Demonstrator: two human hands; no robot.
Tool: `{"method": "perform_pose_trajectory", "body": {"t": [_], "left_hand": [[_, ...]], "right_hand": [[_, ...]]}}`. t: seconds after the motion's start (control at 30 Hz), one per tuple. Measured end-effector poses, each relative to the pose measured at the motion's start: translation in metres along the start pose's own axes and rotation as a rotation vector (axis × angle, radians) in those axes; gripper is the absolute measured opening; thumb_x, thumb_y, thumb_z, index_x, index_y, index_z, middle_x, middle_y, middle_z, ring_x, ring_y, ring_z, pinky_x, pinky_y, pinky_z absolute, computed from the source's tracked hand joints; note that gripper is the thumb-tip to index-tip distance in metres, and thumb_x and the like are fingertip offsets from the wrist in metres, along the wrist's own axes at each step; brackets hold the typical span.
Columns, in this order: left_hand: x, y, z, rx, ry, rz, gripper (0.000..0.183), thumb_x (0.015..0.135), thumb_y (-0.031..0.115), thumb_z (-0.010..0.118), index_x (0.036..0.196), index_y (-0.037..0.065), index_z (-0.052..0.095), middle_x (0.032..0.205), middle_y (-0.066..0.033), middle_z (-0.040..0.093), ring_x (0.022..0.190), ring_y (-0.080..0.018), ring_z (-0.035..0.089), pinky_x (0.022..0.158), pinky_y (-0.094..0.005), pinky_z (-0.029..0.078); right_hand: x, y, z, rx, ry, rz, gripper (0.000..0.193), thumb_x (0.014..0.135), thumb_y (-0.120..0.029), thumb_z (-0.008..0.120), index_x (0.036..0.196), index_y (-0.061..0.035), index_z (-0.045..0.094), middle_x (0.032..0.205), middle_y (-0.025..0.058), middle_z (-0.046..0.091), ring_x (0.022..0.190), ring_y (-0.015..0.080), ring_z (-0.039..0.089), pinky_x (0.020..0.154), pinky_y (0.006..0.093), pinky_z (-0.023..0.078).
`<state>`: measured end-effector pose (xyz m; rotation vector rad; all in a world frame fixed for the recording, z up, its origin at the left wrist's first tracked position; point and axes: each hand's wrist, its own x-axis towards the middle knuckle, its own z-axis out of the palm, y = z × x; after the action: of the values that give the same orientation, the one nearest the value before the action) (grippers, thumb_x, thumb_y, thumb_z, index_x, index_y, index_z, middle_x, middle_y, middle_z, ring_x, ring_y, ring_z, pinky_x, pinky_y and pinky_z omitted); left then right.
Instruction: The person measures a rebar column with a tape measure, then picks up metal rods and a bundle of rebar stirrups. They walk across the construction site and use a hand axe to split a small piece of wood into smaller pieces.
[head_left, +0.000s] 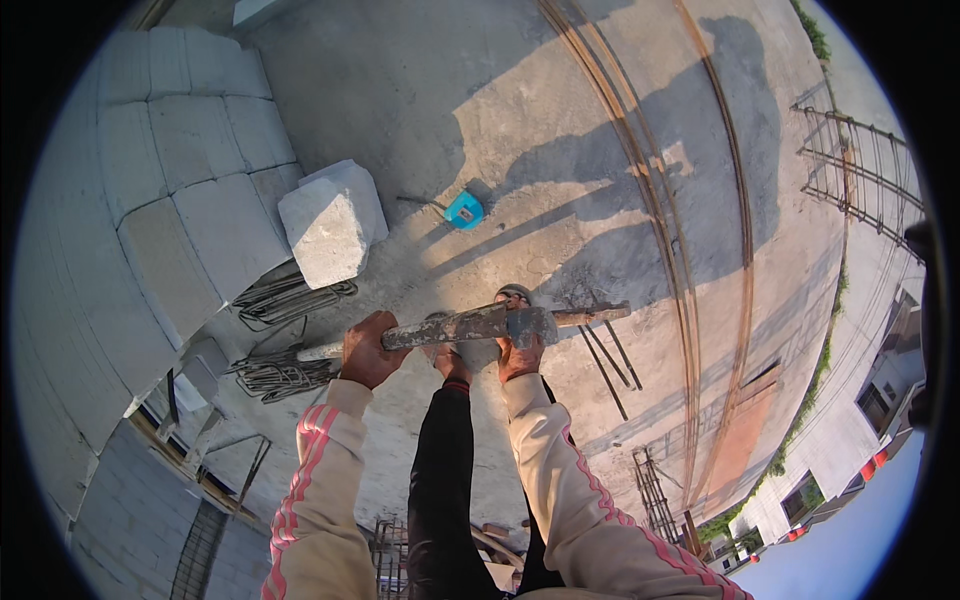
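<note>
Across the front of my legs I hold a long, cement-crusted tool [450, 328]. It has a pale round handle on the left, a wide flat middle part and a grey block-like metal piece; its exact kind cannot be made out. My left hand [371, 350] is wrapped round the handle. Closed against the metal piece from below is my right hand [521, 356], its fingers partly hidden. A rough wooden stick [592, 315] juts out to the right of the metal piece. My feet show just behind the tool on the concrete floor.
Pale blocks [195, 140] are stacked at the left, with a broken white block [330, 225] beside them. Bundled steel bars [290, 300] lie below. A turquoise thing [464, 210] rests on the concrete ahead. Long rusty rods [665, 220] run along the right, beyond short dark rods [605, 365].
</note>
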<state>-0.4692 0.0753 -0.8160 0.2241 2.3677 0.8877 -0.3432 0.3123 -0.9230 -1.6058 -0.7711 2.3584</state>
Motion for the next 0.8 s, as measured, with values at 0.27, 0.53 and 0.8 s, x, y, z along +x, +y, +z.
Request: {"method": "perform_pose_trajectory", "body": {"t": [0.27,0.53,0.8], "left_hand": [[-0.031,0.074,-0.062,0.008,0.019,-0.015,0.031,0.076,0.029,0.085,0.096,0.01,0.071,0.085,-0.0118,0.067,0.08,-0.0378,0.068,0.07,-0.0449,0.054],[-0.035,0.11,-0.037,-0.23,-0.092,-0.07,0.038,0.08,0.026,0.08,0.11,0.005,0.073,0.114,-0.0174,0.069,0.098,-0.0346,0.071,0.083,-0.042,0.056],[-0.064,0.089,0.008,-0.508,-0.329,-0.324,0.037,0.084,0.023,0.077,0.111,-0.003,0.072,0.1,-0.015,0.076,0.094,-0.0272,0.072,0.086,-0.039,0.055]], "right_hand": [[-0.069,-0.161,0.115,-0.115,0.23,-0.162,0.024,0.094,-0.027,0.073,0.099,-0.0087,0.058,0.084,0.0044,0.069,0.081,0.018,0.069,0.07,0.0335,0.055],[-0.105,-0.219,0.127,-0.325,-0.195,-0.169,0.019,0.103,-0.028,0.058,0.102,-0.0097,0.053,0.078,0.0082,0.068,0.077,0.0244,0.07,0.072,0.0358,0.055],[-0.099,-0.176,0.124,-0.401,-0.162,0.064,0.047,0.103,-0.047,0.063,0.115,-0.0017,0.057,0.072,0.0072,0.062,0.071,0.0179,0.066,0.064,0.0333,0.057]]}}
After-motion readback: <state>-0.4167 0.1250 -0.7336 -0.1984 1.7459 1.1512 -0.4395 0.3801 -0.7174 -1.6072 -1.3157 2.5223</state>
